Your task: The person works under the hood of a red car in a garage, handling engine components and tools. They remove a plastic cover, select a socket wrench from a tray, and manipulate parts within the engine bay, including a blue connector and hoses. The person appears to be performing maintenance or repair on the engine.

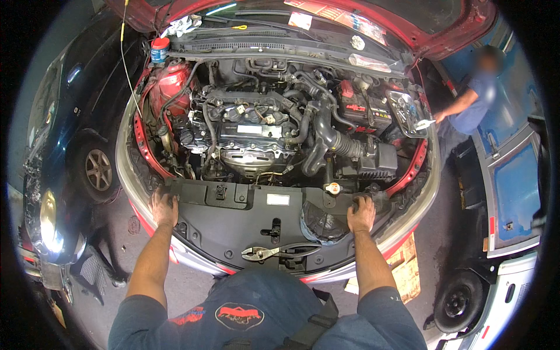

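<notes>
A wide black plastic cover panel (pixel 198 233) lies across the front of a red car's engine bay. My left hand (pixel 164 209) grips its left side, fingers curled at the back edge. On the right side my right hand (pixel 361 214) holds the same panel, with thumb and fingers bent over it. Slip-joint pliers (pixel 262 253) lie on the panel near its front edge. Between the pliers and my right hand is a dark rounded piece with a bluish rim (pixel 324 224). Just behind the panel sits a radiator cap (pixel 333 188).
Beyond are the engine (pixel 251 131), the battery (pixel 364 111) and a metal tray of small parts (pixel 405 114). A blue container with a red lid (pixel 159 51) stands at the back left. Another person (pixel 475 99) is at the right. A dark car (pixel 64 146) flanks the left.
</notes>
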A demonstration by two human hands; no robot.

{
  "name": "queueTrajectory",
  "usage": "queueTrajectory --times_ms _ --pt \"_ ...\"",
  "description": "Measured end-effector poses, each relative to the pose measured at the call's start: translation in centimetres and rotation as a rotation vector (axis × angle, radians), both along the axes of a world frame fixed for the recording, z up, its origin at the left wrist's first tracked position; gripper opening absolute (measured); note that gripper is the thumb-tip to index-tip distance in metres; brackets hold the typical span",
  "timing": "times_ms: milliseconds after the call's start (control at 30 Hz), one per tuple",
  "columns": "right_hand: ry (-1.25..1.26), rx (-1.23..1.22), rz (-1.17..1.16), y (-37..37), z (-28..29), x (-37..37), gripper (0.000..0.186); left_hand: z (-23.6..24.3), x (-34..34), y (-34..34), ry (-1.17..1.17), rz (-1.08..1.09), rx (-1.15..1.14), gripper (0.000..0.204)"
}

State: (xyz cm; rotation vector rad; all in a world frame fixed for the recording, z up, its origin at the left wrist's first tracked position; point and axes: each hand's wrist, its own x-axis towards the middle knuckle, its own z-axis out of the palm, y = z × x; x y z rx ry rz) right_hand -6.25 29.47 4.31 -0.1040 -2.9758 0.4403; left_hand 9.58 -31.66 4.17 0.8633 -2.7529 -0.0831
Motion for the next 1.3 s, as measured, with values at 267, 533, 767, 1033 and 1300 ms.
queueTrajectory --times_ms 267,533,767,1033,1300 --pt "-0.013 0.013 -0.009 -0.07 0.08 0.05 0.036 -0.24 0.08 -0.08 0.036 -0.007 -0.009 0.032" --pt "-0.006 0.024 0.000 0.11 -0.23 -0.05 0.040 -0.25 0.12 -0.12 0.058 -0.012 -0.001 0.031" --pt "-0.002 0.030 0.011 0.27 -0.54 -0.14 0.040 0.09 0.17 0.15 0.074 -0.021 -0.002 0.033" --pt "0.049 0.032 0.015 0.26 -0.78 -0.07 0.039 0.61 0.22 0.37 0.047 -0.028 0.000 0.035" --pt "0.027 0.010 0.025 0.31 -0.52 -0.08 0.041 0.09 0.15 0.06 0.050 -0.024 -0.007 0.033"
